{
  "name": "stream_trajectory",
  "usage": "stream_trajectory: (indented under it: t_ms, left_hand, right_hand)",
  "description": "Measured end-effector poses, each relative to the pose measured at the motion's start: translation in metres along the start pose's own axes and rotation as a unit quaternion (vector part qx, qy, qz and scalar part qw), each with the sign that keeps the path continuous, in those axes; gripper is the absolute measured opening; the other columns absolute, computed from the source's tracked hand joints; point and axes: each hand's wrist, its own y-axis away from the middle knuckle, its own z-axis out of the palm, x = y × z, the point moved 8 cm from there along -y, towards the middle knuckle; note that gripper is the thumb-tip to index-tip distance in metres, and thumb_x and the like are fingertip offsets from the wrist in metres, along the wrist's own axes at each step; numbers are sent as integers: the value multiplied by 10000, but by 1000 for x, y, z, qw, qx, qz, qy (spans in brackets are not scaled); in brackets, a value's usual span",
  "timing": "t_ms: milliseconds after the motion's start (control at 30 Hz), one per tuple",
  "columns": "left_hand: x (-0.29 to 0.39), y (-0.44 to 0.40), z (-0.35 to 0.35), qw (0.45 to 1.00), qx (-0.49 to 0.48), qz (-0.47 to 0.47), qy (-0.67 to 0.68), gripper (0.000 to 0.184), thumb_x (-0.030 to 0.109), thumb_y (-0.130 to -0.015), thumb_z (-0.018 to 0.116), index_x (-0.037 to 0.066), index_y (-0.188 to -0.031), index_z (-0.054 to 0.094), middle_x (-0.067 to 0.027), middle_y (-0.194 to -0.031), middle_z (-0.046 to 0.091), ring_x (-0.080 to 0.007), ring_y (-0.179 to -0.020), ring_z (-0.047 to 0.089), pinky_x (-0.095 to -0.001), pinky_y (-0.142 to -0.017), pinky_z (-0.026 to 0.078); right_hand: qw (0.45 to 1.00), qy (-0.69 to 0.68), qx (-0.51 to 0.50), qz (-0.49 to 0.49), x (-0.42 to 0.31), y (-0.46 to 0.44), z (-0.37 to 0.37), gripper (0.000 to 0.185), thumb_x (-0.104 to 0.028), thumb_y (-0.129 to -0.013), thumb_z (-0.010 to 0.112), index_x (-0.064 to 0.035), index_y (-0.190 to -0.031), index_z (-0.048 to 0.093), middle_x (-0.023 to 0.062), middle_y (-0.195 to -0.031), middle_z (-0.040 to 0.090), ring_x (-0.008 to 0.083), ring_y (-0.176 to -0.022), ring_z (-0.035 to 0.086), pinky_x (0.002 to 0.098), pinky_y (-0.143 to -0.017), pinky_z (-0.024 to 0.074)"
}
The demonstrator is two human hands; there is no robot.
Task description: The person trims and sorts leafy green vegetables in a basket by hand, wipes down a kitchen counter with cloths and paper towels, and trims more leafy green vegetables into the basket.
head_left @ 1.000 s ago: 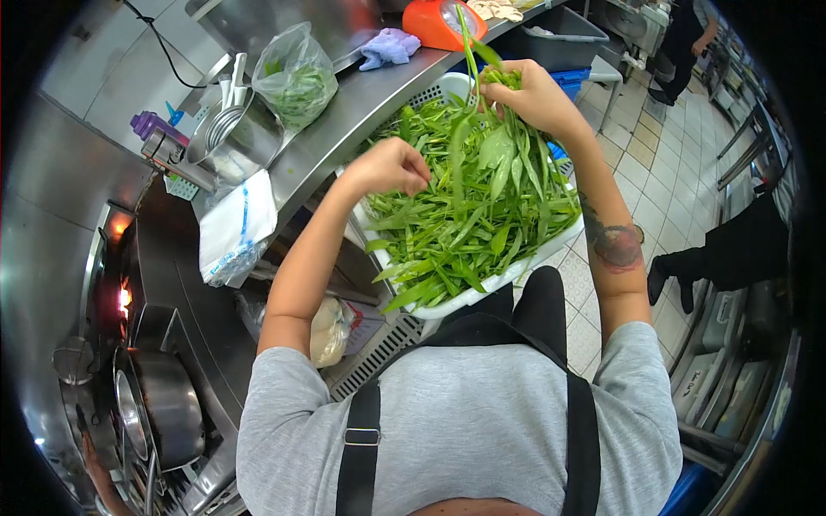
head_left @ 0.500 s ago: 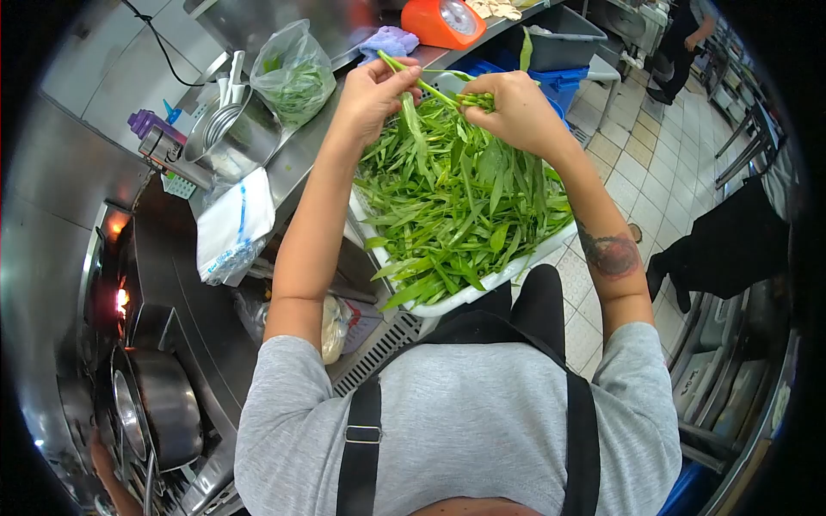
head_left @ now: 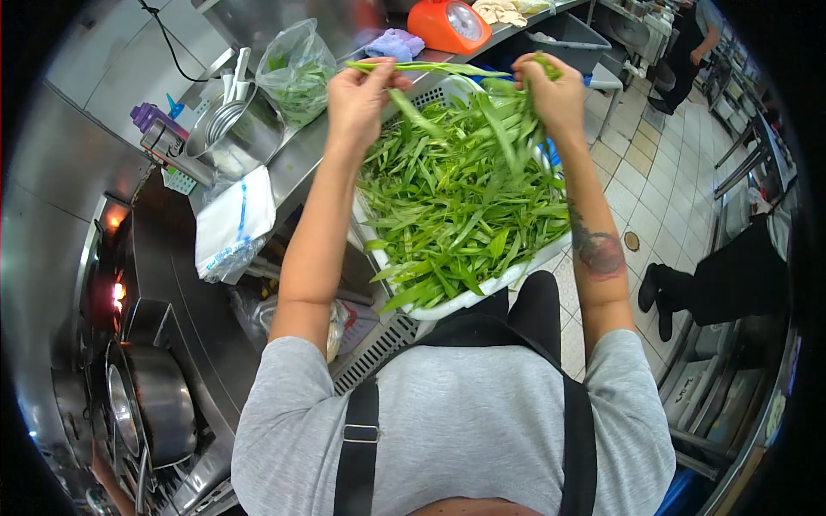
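Note:
A white plastic basket holds a heap of cut water spinach, long narrow green leaves and stems. Above its far left corner, my left hand pinches the end of a long green stem. That stem stretches level across to my right hand, whose fingers are wrapped round a leafy bunch of water spinach. The bunch's leaves hang down over the heap, slightly blurred. Another stem piece slants below my left fingers, also blurred. Part of the bunch is hidden inside my right hand.
On the steel counter at left are a clear bag of greens, a pot of ladles, white plastic bags and an orange scale. A stove flame burns at far left. Other people stand on the right.
My hands have moved apart, the left slightly left and down, the right to the right. A stem now spans between them, and leaves hang from the right hand.

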Motion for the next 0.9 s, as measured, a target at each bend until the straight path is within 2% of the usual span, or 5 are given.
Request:
stream_trajectory:
  t_ms: [67, 233, 567, 767, 900]
  left_hand:
    - [0, -4, -15, 994, -55, -19, 88, 184, 125, -879, 608, -32, -972, 592, -101, -791, 627, -185, -705, 636, -332, -722, 556]
    - [-4, -6, -46, 981, -110, -82, 136, 391, 148, -929, 524, -29, -1266, 432, -62, -922, 574, -155, -832, 601, -314, -827, 546]
    - [-9, -2, -44, 938, -211, -86, 261, 394, 132, -950, 468, -42, -1290, 370, -75, -971, 526, -162, -851, 599, -293, -788, 554]
    - [-12, 4, -35, 982, -121, -68, 132, 278, 113, -898, 569, -10, -1146, 542, -62, -875, 609, -134, -783, 628, -293, -727, 562]
    - [-12, 18, -13, 999, -36, -15, 22, 184, 48, -864, 598, -20, -1035, 594, -63, -818, 627, -126, -682, 625, -271, -673, 545]
  right_hand:
    - [996, -76, -41, 32, -5, 0, -13, 171, -91, -856, 533, 36, -879, 646, 89, -838, 664, 116, -703, 625, 235, -644, 514]
    - [980, -53, -187, 35, -18, 3, -35, 171, -124, -912, 523, 26, -970, 582, 72, -794, 638, 104, -705, 596, 231, -659, 493]
    - [975, 71, -204, -48, -67, 19, -32, 177, -152, -864, 604, 15, -922, 619, 9, -737, 595, 49, -664, 506, 202, -603, 412]
    - [962, 120, -215, -116, -99, 30, 1, 178, -147, -812, 652, 23, -864, 649, 56, -741, 657, 81, -663, 568, 251, -650, 472]
    - [951, 173, -232, -112, -92, 41, 40, 253, -217, -765, 701, 3, -888, 672, 177, -735, 641, 233, -600, 617, 303, -619, 483]
